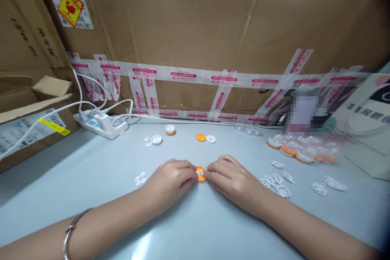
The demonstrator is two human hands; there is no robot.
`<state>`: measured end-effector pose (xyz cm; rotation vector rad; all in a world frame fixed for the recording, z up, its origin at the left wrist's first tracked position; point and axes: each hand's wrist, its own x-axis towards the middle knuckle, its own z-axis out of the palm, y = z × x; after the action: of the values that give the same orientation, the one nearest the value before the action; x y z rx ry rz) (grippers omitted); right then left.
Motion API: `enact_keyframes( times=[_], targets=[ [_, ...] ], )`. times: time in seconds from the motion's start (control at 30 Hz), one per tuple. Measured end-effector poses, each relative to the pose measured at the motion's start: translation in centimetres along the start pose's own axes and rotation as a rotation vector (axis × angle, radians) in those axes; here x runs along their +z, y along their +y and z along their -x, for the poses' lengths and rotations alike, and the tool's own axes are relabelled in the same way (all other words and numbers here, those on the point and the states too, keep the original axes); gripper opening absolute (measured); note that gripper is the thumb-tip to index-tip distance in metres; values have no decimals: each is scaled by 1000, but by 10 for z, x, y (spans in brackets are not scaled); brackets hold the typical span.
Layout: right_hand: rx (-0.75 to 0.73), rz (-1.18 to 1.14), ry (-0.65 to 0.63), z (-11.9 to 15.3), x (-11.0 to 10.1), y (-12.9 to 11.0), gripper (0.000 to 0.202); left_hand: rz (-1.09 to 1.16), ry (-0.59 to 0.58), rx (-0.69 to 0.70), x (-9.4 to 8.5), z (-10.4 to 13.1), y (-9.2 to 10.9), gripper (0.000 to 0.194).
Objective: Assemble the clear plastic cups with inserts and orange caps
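Note:
An orange round disc (200, 178) lies on the table between my hands, with small white pieces on its top. My left hand (176, 176) has its fingers closed at the disc's left edge. At the right edge my right hand (233, 176) pinches with its fingertips; the fingers partly cover the disc and the white pieces. Farther back, a flat orange ring (200, 137) lies beside a white ring (211, 139). A round white cup-like part (156, 140) sits near small white pieces (148, 144) and a white-and-orange part (170, 130). Several small white caps (140, 179) lie left of my left hand.
Several white openwork pieces (277, 183) are spread right of my right hand. Behind them is a pile of orange-and-white parts with clear covers (304, 150). A power strip (103, 124) with cables, an open carton (30, 126) and a large taped box (189, 20) border the table.

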<state>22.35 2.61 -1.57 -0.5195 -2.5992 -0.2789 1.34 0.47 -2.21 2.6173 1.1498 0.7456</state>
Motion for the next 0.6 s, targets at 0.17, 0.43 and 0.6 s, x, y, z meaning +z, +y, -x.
enact_keyframes(
  times=[0.17, 0.43, 0.6],
  targets=[
    [7, -20, -3, 1, 2, 1, 15, -44, 21, 26, 3, 2, -1, 21],
    [23, -68, 11, -1, 0, 0, 17, -56, 51, 46, 6, 4, -4, 19],
    [64, -108, -9, -1, 1, 0, 16, -53, 54, 39, 6, 4, -3, 19]
  ],
)
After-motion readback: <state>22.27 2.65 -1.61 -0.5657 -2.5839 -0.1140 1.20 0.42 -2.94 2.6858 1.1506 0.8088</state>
